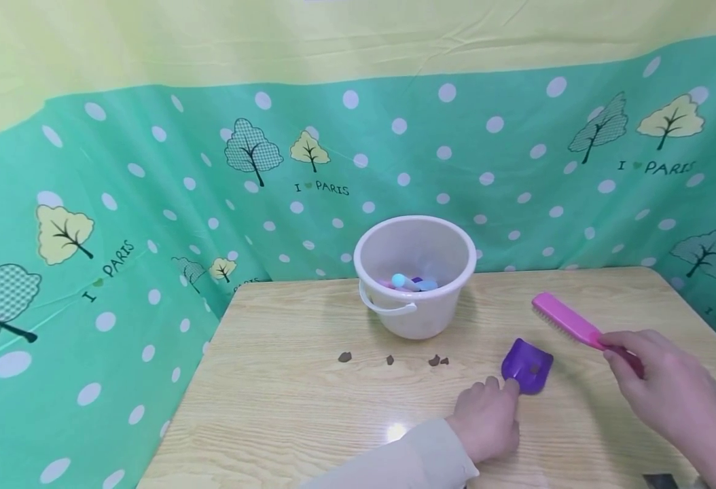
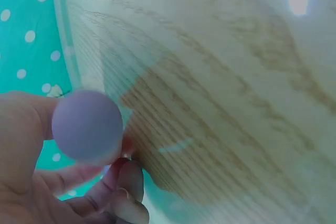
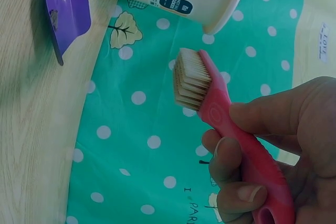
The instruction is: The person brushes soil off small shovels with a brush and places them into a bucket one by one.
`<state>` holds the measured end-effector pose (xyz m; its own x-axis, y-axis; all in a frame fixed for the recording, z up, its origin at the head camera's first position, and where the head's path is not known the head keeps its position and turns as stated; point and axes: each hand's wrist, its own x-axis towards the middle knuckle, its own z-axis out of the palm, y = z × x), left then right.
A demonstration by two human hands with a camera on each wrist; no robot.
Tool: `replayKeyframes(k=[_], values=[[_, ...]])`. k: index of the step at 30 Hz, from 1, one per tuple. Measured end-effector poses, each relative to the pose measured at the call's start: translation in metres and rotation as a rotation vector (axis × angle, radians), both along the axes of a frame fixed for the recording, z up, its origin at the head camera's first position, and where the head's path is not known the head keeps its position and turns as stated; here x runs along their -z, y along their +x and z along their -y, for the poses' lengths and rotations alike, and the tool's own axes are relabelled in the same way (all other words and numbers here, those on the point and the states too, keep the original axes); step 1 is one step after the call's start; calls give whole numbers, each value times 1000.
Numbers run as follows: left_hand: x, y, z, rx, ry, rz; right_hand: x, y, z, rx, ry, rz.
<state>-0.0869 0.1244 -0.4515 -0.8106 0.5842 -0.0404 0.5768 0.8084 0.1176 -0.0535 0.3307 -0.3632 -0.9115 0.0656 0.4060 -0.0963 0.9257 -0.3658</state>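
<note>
My left hand [image 1: 486, 419] grips the handle of a small purple dustpan [image 1: 522, 363] on the tabletop. The handle's round end [image 2: 87, 125] faces the left wrist camera. A brown scrap [image 1: 534, 369] lies in the pan, which also shows at upper left in the right wrist view. To its right, my right hand [image 1: 670, 387] holds a pink brush [image 1: 567, 319] by the handle, raised over the table. Pale bristles [image 3: 190, 80] on its head point away from the palm. Several brown scraps [image 1: 345, 356] lie in a loose row left of the dustpan.
A white bucket [image 1: 422, 320] with its handle hanging down stands behind the scraps. Light blue, pink and purple items [image 1: 416, 282] lie inside it. Green dotted cloth [image 1: 309, 231] hangs behind and left of the wooden table [image 1: 260, 407]. A dark object [image 1: 660, 481] shows at the lower right.
</note>
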Motion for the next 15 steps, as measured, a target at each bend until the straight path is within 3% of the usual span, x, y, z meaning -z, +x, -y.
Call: replayKeyframes(k=[10,15], values=[[6,-9,4,-98,34,49,0,-1,9,-27,-10,-3],[4,-12,13,-93,40,65,0,-2,16,-54,-4,-35]])
